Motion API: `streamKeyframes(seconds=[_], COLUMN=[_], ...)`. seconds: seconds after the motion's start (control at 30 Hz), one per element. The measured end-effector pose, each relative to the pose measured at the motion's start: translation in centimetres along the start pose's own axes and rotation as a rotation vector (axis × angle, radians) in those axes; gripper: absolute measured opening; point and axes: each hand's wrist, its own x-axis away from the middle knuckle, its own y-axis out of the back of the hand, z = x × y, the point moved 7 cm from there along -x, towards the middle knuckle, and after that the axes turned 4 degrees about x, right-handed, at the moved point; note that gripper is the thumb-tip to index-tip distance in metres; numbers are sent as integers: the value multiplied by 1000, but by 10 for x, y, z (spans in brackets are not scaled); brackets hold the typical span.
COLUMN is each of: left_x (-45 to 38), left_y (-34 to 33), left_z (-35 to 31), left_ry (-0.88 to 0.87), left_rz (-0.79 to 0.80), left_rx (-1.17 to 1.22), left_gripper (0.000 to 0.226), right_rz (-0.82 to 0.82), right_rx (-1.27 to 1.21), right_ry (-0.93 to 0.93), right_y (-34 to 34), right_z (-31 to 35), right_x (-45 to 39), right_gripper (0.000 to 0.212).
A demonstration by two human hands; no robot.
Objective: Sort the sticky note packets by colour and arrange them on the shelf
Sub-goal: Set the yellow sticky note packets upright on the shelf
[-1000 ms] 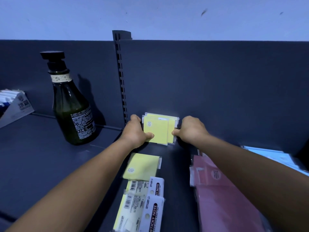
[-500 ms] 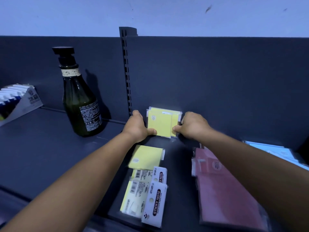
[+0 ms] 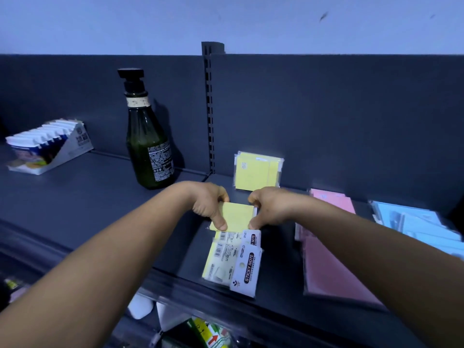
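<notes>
Shop: slotted gondola shelf (image 3: 100,197), boxed display carton (image 3: 50,146), barcoded packets (image 3: 226,257).

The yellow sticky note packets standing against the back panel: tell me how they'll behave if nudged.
The upright yellow packets lean on the back panel with nothing bracing their front, so a nudge would probably tip them forward. Their clear wrap looks glossy, so they may slide over each other. They look thin and flat, so likely light.

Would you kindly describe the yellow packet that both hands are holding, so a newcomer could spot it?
Find the slotted upright on the dark shelf. Below it, the left hand and right hand pinch a plain yellow packet. Unlike the standing yellow stack behind, it lies flat.
</notes>
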Motion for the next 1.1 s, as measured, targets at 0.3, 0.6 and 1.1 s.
streamKeyframes(seconds=[0.3,0.6,1.1], left_x=[-2,-29,-49], left_y=[18,34,41], left_z=[1,-9,-12], left_ry=[-89,-90,-7], left_rz=[-393,-677,-731], left_rx=[414,505,496], left_gripper=[52,28,52], right_rz=[-350,-422,-445], right_rx=[-315,-340,-202], right_ry=[-184,-307,-341], right_y=[20,35,50], right_z=[-22,-51,-55], right_x=[-5,-30,-31], right_gripper=[17,15,31])
